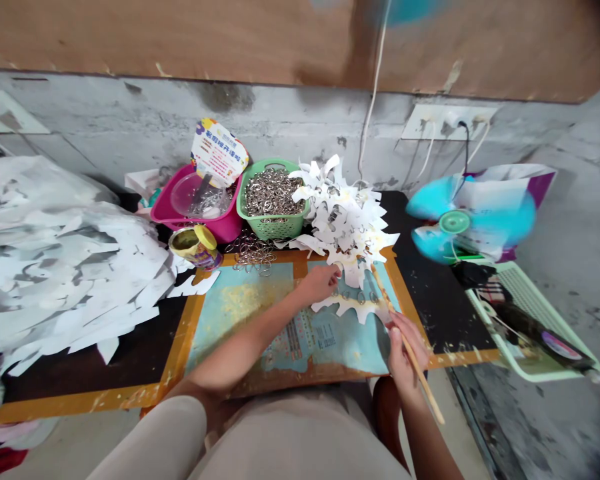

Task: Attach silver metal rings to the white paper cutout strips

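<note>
My left hand (321, 281) rests fingers-down on a white jagged paper cutout (354, 305) lying on the blue mat (260, 313), pressing its near edge. My right hand (405, 350) is closed round a thin wooden stick (411, 353), whose tip points at the cutout by a row of small metal rings. A heap of finished white cutouts (347, 217) sits just behind. Loose metal rings (253, 255) lie at the mat's far edge.
A green basket (273, 228) full of rings and a pink tub (200, 217) stand at the back, with a small yellow glue pot (196, 245) beside them. A big pile of white paper (60, 267) fills the left. A turquoise fan (467, 223) spins on the right, by a pale green tray (530, 320).
</note>
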### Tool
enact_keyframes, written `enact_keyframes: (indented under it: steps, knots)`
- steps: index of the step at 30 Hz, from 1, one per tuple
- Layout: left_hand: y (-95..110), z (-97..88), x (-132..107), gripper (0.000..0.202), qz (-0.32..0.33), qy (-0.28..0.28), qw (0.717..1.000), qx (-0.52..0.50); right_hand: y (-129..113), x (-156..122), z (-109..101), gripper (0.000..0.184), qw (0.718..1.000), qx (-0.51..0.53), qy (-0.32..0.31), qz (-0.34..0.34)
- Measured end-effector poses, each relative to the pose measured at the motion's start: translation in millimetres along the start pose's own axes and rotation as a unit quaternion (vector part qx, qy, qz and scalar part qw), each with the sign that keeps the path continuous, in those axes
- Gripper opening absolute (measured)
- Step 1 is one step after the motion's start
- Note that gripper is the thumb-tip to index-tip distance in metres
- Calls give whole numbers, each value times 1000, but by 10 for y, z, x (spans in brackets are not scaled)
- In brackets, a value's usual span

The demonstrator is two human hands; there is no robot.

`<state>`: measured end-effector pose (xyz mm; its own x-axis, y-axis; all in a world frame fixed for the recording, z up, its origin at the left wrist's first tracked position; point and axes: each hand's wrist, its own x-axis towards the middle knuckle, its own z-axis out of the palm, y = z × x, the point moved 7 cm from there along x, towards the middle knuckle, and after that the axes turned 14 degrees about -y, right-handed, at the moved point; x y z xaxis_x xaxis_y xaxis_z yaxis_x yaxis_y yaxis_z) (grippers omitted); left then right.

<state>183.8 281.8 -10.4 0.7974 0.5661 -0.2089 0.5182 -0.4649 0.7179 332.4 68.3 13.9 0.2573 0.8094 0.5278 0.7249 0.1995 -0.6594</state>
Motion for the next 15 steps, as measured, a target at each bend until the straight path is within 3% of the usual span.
enact_keyframes:
  steps: [9, 12, 15]
  knots:
    - [51, -41, -13, 23, 3, 20, 999, 26, -7, 2, 2, 23, 1000, 4, -6, -1]
    - [84, -91, -57, 23, 2, 50, 998, 27, 31, -41, -5, 22, 1000, 3, -8, 21]
    - [96, -172, -236, 28, 4, 90, 996, 21, 56, -34, -63, 25, 996, 40, 31, 76]
